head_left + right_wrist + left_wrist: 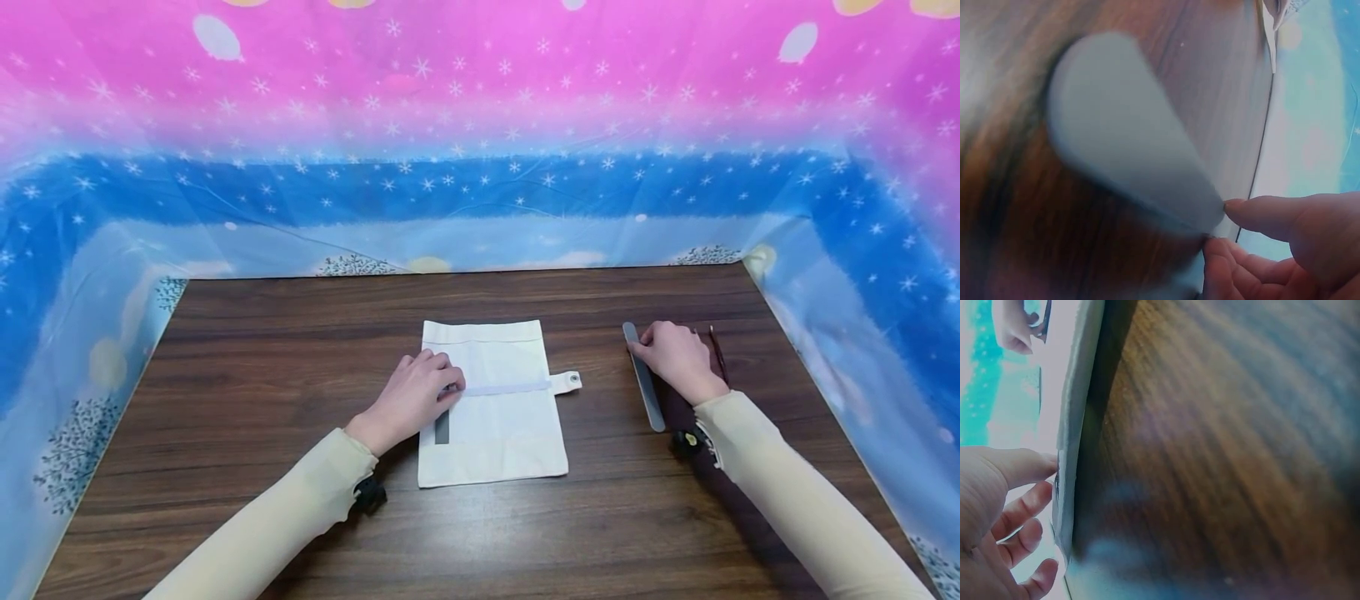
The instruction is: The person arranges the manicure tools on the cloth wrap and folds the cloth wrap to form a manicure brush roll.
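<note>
Head view: left hand (414, 393) rests on snap-tab pouch (506, 433), grip unclear; right hand (678, 357) pinches grey round-ended strip (647, 392) at pouch's three o'clock, likely pickup, needing steady lift.

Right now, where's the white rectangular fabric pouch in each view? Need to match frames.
Head: pouch lower middle, the left hand on its left side.
Left wrist: pouch is the pale upright band left of centre, running down from the top edge.
Right wrist: apparently the thin white sliver at the top, right of centre.
Shared landmark: brown wood-grain tabletop, in all three.
</note>
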`<act>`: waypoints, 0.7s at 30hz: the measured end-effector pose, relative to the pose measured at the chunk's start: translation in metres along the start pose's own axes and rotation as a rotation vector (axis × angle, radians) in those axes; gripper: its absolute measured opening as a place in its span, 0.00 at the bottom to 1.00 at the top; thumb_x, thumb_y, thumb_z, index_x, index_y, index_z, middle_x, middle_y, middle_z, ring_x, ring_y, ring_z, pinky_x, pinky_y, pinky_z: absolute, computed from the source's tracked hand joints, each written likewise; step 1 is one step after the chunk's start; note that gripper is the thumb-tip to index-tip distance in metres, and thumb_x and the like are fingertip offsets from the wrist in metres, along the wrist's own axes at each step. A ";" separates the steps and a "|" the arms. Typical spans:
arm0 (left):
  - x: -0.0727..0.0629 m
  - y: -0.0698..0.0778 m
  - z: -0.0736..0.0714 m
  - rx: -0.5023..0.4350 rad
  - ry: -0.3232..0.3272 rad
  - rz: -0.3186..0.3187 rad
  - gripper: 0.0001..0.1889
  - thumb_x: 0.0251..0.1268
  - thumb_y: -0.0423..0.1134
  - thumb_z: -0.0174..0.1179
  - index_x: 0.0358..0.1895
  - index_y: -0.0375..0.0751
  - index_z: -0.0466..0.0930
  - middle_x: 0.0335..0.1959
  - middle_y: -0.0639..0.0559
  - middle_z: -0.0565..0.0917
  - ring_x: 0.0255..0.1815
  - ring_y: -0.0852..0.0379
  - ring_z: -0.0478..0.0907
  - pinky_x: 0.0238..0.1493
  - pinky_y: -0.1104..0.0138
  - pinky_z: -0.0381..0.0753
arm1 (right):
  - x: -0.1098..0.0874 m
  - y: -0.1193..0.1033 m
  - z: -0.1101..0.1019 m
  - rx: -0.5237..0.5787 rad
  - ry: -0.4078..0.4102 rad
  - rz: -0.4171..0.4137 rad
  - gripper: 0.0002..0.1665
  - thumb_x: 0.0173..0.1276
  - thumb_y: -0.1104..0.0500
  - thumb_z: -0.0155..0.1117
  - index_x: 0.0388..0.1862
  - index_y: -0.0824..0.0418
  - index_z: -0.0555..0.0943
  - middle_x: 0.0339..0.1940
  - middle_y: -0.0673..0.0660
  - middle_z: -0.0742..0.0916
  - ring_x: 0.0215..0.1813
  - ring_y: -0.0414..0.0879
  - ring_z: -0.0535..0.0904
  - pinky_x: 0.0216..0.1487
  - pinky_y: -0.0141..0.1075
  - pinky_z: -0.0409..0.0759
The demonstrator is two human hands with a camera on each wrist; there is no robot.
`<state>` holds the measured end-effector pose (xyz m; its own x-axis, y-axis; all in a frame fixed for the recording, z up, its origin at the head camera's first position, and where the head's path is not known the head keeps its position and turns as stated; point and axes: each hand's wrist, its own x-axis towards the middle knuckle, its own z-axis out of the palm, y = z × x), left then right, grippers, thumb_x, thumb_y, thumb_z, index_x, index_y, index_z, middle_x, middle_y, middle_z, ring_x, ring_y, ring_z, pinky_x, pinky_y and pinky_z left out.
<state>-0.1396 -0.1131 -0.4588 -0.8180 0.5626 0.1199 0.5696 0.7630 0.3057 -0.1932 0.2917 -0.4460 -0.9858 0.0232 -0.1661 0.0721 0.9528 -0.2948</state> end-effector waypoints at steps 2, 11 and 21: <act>0.000 0.000 0.000 -0.001 0.002 0.000 0.01 0.71 0.38 0.69 0.40 0.49 0.89 0.37 0.54 0.82 0.39 0.52 0.71 0.41 0.57 0.69 | 0.000 -0.002 0.000 0.010 -0.009 0.018 0.19 0.76 0.49 0.65 0.45 0.64 0.87 0.37 0.61 0.89 0.30 0.52 0.80 0.28 0.45 0.75; 0.000 0.000 0.001 0.003 0.002 -0.003 0.02 0.72 0.39 0.68 0.40 0.48 0.89 0.38 0.54 0.82 0.39 0.52 0.71 0.41 0.57 0.69 | 0.004 -0.008 0.003 0.064 -0.003 -0.004 0.18 0.75 0.50 0.67 0.44 0.67 0.86 0.40 0.63 0.89 0.32 0.53 0.82 0.35 0.46 0.78; -0.001 0.000 0.001 0.007 0.003 -0.002 0.02 0.72 0.39 0.68 0.40 0.47 0.88 0.37 0.54 0.81 0.38 0.52 0.70 0.42 0.57 0.69 | 0.009 -0.008 0.005 0.159 -0.066 0.016 0.19 0.74 0.49 0.68 0.40 0.65 0.86 0.30 0.55 0.85 0.30 0.48 0.77 0.33 0.40 0.73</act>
<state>-0.1385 -0.1129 -0.4602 -0.8193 0.5602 0.1226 0.5687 0.7662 0.2992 -0.2017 0.2823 -0.4500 -0.9727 0.0132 -0.2318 0.1159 0.8927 -0.4355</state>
